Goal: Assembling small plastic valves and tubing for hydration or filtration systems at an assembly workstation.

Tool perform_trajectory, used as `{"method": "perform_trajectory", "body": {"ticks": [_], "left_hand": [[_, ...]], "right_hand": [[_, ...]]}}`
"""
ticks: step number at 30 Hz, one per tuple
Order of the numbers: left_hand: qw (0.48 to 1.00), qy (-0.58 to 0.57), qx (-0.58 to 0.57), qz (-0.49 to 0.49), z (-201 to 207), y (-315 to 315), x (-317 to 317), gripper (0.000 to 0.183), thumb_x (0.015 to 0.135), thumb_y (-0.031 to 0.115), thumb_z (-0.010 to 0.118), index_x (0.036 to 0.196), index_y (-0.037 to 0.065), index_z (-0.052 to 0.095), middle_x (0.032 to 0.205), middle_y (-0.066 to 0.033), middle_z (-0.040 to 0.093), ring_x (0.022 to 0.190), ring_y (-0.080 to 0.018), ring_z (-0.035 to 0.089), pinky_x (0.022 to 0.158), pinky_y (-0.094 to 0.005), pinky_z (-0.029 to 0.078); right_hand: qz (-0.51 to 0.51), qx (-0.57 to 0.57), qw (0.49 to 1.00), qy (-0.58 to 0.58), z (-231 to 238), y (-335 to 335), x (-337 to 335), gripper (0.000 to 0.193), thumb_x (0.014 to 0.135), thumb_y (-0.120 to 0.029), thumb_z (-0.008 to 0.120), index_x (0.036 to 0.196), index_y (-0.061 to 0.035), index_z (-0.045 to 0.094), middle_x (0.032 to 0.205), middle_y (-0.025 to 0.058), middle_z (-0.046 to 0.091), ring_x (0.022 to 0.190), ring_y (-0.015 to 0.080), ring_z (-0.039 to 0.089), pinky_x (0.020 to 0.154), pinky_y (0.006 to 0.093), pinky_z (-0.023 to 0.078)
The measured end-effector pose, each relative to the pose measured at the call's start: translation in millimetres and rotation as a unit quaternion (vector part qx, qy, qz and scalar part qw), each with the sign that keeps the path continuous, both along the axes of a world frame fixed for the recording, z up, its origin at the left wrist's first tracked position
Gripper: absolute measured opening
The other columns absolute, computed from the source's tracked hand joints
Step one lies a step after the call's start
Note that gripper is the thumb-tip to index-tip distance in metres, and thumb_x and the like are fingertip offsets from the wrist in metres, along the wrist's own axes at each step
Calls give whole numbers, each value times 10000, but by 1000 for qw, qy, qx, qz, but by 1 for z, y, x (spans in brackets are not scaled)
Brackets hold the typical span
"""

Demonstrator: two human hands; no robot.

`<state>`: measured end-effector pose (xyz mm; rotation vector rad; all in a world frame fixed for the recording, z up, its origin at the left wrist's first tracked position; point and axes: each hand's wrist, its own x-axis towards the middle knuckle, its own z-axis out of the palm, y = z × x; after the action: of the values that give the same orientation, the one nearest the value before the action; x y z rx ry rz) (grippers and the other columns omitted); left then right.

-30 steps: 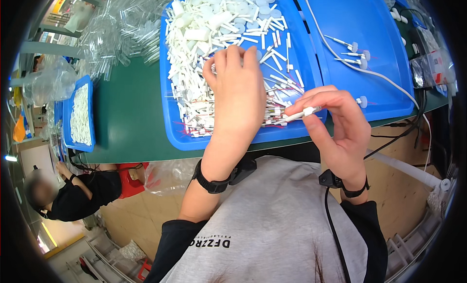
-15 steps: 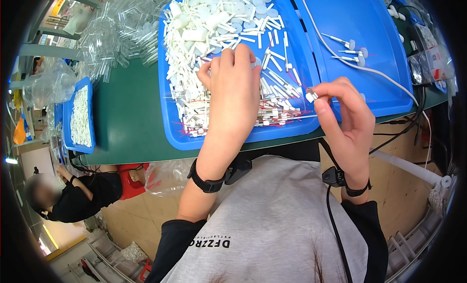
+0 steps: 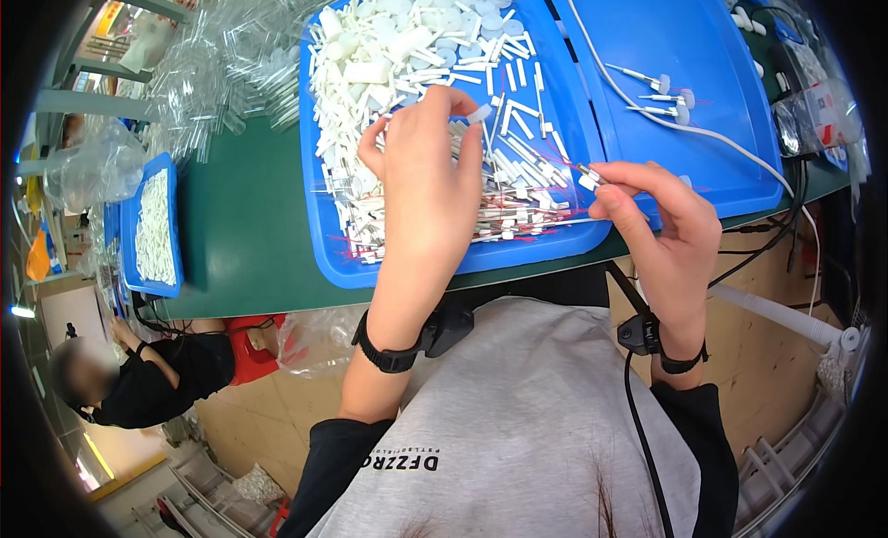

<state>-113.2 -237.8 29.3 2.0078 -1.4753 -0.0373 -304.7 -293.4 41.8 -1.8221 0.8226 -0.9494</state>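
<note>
- Fingers, left hand [image 3: 421, 168]: thumb and index pinching whitish disc [image 3: 479, 114] above parts-filled blue tray [image 3: 578, 122].
- Right hand [image 3: 661, 205]: thumb and index pinched on small white fitting [image 3: 589, 179], near tray's right edge.
- Second blue tray [image 3: 703, 38], right: several stemmed parts [image 3: 662, 83].

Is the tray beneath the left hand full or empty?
Partly filled: white tubes and pale discs cover much of the tray, but bare blue shows at right.

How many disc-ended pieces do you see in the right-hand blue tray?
4. A far piece, a middle piece and a near piece lie grouped; a fourth piece, mostly hidden, is behind the right hand, which may hide more.
</note>
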Motion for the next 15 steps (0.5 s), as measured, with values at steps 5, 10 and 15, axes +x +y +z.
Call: {"method": "perform_trajectory", "body": {"ticks": [5,10,15], "left_hand": [[985,151,-79,-18,17,8,5,222,874,-3,560,1089,39,595,1025,-96,637,902,-206,589,858,-329,421],[910,386,-145,-48,23,17,8,238,907,-2,560,1141,-36,576,1002,-62,611,870,-94,553,782,-218,442],[853,489,-172,-57,25,25,9,244,913,15,571,1151,-32,558,1092,-118,621,882,-100,575,805,-230,475]], "right_hand": [[-5,-60,998,6,-1,-5,-1,158,811,-24,705,964,11,696,757,76,674,676,135,632,609,233,459],[-17,-97,995,-25,-1,-4,5,171,781,-18,732,949,0,704,763,79,688,647,141,626,560,225,451],[3,-164,986,-6,7,-6,9,187,751,-16,756,930,-7,703,786,89,692,667,171,637,565,237,460]]}}
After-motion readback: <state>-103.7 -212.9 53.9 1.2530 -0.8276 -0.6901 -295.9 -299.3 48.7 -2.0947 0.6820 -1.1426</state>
